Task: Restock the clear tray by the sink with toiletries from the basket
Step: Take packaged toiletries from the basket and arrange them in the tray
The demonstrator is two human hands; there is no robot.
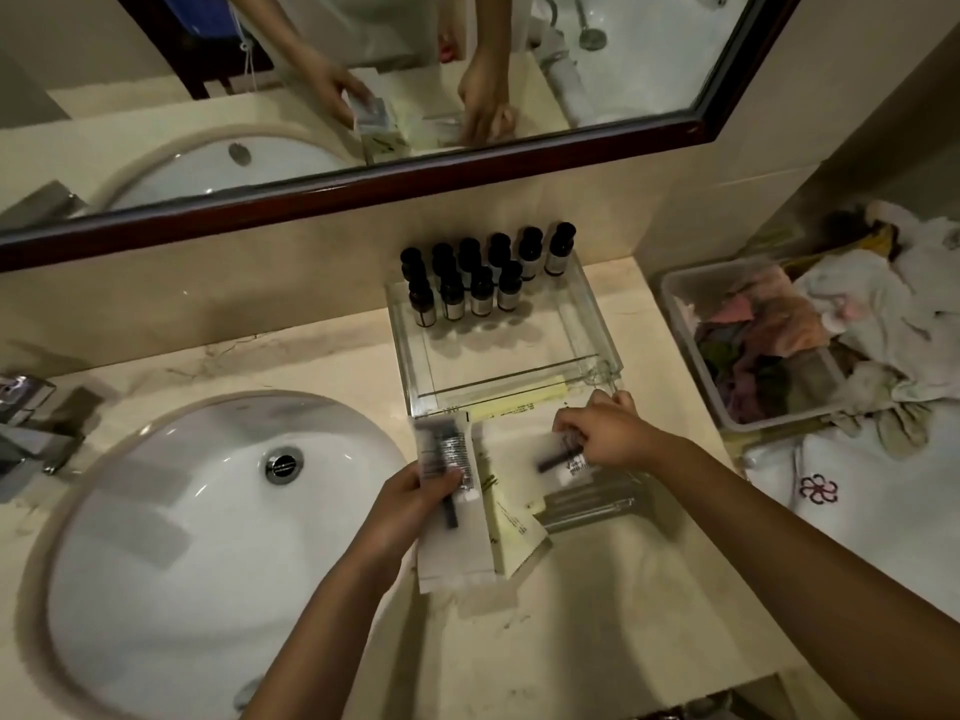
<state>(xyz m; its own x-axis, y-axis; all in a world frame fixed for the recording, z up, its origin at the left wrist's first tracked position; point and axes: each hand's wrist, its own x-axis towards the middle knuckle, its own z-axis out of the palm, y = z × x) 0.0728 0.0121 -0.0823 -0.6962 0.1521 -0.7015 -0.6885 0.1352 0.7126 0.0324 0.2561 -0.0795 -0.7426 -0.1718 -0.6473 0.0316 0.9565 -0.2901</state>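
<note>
My left hand (410, 498) is closed around a flat packet (451, 506) with a dark tube showing through its clear window, thumb across the front, holding it just above the counter (597, 605) beside the sink (208, 511). My right hand (605, 433) is curled down onto another small packet (566, 459), fingers pinching its top edge against the counter; the dark item inside pokes out to the left of my knuckles. Between my two hands lies a pale yellow sachet (511, 522), and just below my right wrist sit a few clear wrapped pieces too blurred to tell apart. The clear tray (597, 324) stands directly beyond my right hand, its near rim almost touching my fingertips, with a long yellow packet (506, 407) lying along that rim. At the tray's far end stand rows of small dark-capped bottles (480, 278). Off to the right of my right arm is the basket (685, 324), heaped with crumpled cloths (872, 309).
</note>
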